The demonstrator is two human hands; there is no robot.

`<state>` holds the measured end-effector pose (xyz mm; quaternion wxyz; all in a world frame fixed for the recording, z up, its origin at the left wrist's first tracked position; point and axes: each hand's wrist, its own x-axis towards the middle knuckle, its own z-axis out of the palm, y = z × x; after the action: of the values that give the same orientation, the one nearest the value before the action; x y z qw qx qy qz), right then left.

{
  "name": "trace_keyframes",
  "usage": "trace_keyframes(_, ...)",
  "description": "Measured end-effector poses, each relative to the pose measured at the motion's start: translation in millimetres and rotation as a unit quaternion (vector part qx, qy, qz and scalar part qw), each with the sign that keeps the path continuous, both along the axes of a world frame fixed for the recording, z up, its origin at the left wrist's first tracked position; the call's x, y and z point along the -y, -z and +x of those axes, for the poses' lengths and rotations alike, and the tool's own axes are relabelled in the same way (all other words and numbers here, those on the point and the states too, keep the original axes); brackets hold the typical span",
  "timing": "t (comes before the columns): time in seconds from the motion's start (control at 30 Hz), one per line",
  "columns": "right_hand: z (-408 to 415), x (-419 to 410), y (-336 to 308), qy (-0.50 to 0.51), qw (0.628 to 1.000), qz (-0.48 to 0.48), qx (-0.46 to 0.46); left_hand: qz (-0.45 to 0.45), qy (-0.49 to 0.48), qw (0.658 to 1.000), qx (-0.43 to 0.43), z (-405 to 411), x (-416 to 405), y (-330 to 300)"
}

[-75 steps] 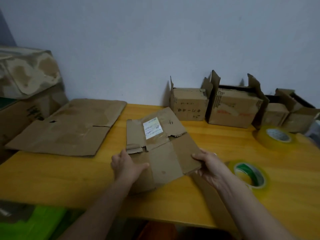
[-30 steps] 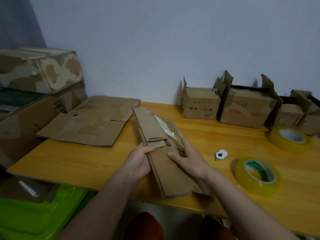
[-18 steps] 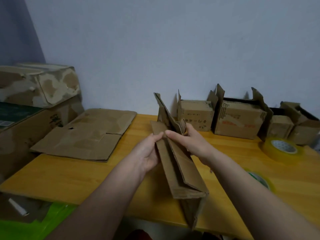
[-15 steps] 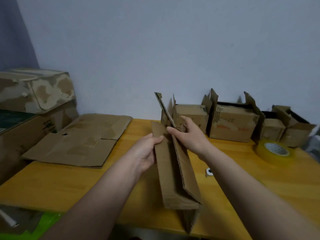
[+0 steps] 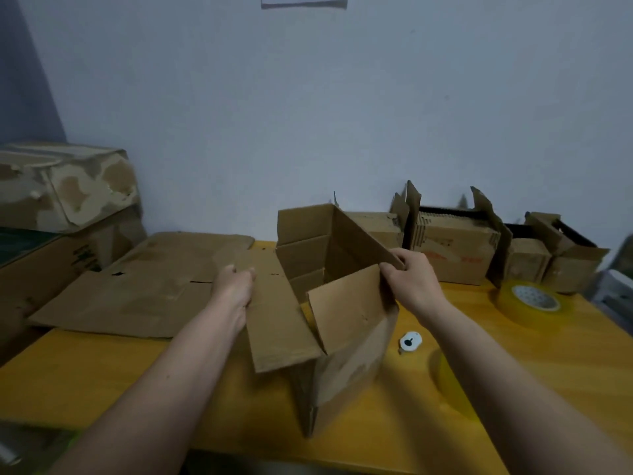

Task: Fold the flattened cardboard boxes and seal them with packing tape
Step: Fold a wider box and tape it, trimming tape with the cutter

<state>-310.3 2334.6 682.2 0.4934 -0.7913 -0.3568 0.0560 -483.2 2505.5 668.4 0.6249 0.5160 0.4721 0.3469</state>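
A person's two hands spread a cardboard box (image 5: 329, 303) into shape over a yellow table (image 5: 85, 378), its top flaps unfolded and no tape on what shows. The box stands between the hands: the left hand (image 5: 236, 286) lies against the long flap on its own side, though whether the fingers curl round that flap cannot be told, while the right hand (image 5: 409, 282) pinches the upper edge of the far side wall. A flattened sheet (image 5: 137, 286) waits just beyond the left hand, unfolded. Beyond the right hand, several erected boxes (image 5: 455, 248) line the wall, flaps up. A tape roll (image 5: 529, 303) rests outside the right hand, a small white disc (image 5: 410, 341) just under it.
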Motion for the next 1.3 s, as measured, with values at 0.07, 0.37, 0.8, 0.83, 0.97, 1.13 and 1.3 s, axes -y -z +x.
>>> trace_keyframes(0.07,1.4,1.6,4.1,0.012,1.000,0.007,-0.002,-0.045,-0.006,0.999,0.027,-6.6,-3.0,2.8)
trace_keyframes(0.37,-6.8,-3.8,11.1,0.050,0.997,0.062,-0.008,-0.136,0.126,0.982,0.020,-37.9,42.2,-1.1)
trace_keyframes(0.8,-14.0,14.9,19.1,0.072,0.974,0.159,-0.147,-0.079,0.082,0.993,-0.004,-31.8,2.9,4.5)
trace_keyframes(0.83,-12.4,15.6,20.5,0.082,0.974,0.159,-0.140,-0.075,0.085,0.994,-0.005,-28.6,2.0,6.1)
trace_keyframes(0.97,-5.2,9.0,23.2,0.101,0.981,0.140,-0.092,-0.033,0.090,0.995,-0.034,-16.2,-13.1,7.6)
trace_keyframes(1.13,1.2,-0.9,31.6,0.099,0.955,0.203,-0.193,0.008,0.069,0.997,-0.042,-2.0,-23.0,14.1)
trace_keyframes(1.3,-0.6,-4.9,61.3,0.067,0.896,0.273,-0.343,-0.153,0.046,0.945,0.285,-23.8,10.5,22.3)
